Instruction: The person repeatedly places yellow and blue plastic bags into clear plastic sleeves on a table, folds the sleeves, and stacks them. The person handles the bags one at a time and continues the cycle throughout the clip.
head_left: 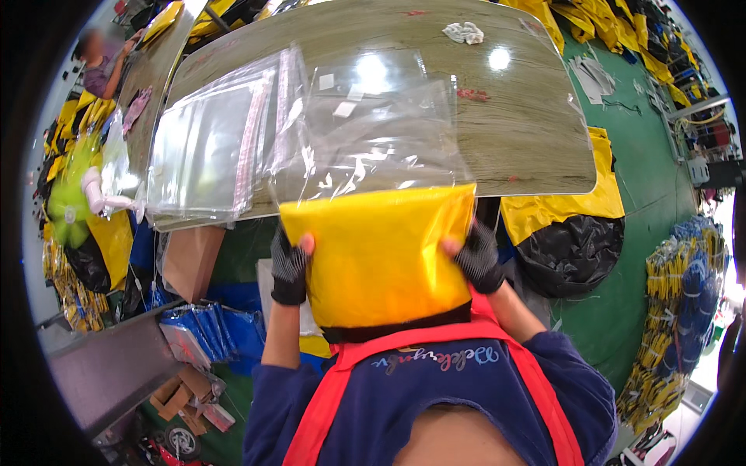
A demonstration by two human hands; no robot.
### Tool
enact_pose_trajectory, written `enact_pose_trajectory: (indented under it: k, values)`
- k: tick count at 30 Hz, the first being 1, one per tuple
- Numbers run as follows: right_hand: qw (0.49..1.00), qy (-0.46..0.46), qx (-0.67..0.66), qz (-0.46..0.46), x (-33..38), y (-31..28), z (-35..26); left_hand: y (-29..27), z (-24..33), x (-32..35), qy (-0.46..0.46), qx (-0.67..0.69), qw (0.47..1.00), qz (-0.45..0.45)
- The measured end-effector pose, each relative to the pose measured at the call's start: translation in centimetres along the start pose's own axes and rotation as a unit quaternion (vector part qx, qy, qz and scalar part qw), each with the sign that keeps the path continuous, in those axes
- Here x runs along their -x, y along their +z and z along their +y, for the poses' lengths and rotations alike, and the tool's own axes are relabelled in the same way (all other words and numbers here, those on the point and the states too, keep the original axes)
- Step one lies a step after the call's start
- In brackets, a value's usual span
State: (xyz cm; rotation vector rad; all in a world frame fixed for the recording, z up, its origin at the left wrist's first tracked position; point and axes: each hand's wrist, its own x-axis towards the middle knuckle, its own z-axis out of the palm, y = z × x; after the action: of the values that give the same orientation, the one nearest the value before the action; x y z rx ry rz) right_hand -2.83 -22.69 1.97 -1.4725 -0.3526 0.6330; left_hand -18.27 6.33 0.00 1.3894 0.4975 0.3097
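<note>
Bundle [381,260]: one, yellow, between the fingers. Left hand [289,268] and right hand [479,260], both gloved, grip its opposite sides, thumbs on the near face. Beyond the fingers: one table [528,147], three white squares [344,109] on clear plastic [388,155], one white cloth [463,33]. Beyond, leftward: clear bags [206,147], count uncertain. Right: one yellow-black sack [571,245].

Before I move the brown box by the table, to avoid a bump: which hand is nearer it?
Left. The left hand is right of the box, at the left side of the yellow bundle; the right hand is farther right, at its right side.
</note>
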Motion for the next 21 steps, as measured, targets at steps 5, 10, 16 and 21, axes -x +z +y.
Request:
enact_pose_trajectory:
  k: [5,10,16,21]
  values:
    - [0.97,0.216,-0.036,-0.101,4.4,-3.0,2.0,0.2,-2.5,6.2,-0.137,0.046,0.983,-0.118]
    - [0.999,0.043,0.017,-0.006,1.4,-3.0,-0.5,4.6,-2.1,5.4,-0.154,-0.093,0.983,-0.036]
    - [0.982,0.122,0.141,-0.041,3.3,-5.6,2.8,0.3,-9.5,5.9,-0.106,-0.01,0.992,-0.069]
    - [0.972,0.083,-0.155,-0.154,1.7,-5.4,-2.4,2.9,-1.4,-1.4,-0.138,0.131,0.98,-0.055]
